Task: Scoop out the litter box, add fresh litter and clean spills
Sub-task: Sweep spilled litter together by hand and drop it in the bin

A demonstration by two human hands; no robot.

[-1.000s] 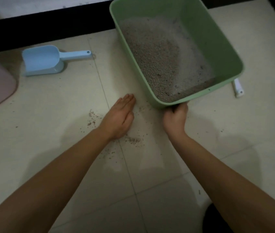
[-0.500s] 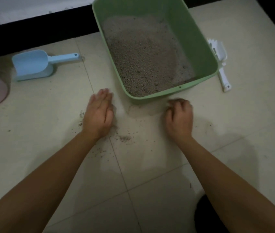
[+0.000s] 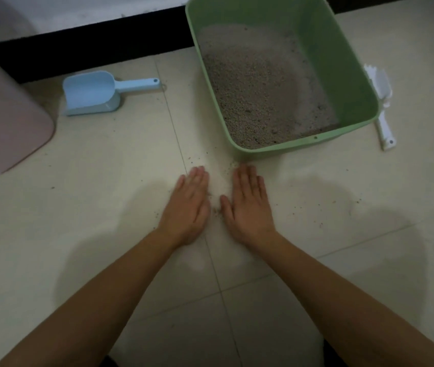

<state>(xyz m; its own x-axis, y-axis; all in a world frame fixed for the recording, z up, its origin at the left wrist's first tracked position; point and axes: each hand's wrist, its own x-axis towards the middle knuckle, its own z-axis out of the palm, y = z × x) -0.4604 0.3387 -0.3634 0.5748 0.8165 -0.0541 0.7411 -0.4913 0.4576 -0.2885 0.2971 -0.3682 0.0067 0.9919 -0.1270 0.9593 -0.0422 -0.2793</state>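
A green litter box (image 3: 348, 75) holding grey litter (image 3: 261, 86) stands on the pale tiled floor. Just in front of its near left corner, my left hand (image 3: 188, 207) and my right hand (image 3: 249, 205) lie flat on the floor, palms down, fingers straight, close together side by side. Spilled litter grains (image 3: 217, 211) lie in the narrow gap between them, and more are scattered around. Neither hand holds anything. A light blue scoop (image 3: 91, 92) lies on the floor to the left of the box.
A white slotted scoop (image 3: 382, 112) lies against the box's right side. A pink container (image 3: 6, 112) stands at the far left. A dark skirting band (image 3: 91, 46) runs along the back. Loose grains dot the tiles right of my hands (image 3: 321, 207).
My right hand has let go of the box rim, flattened and slid left. My left hand has moved right, so the two hands now lie close together with the grains between them.
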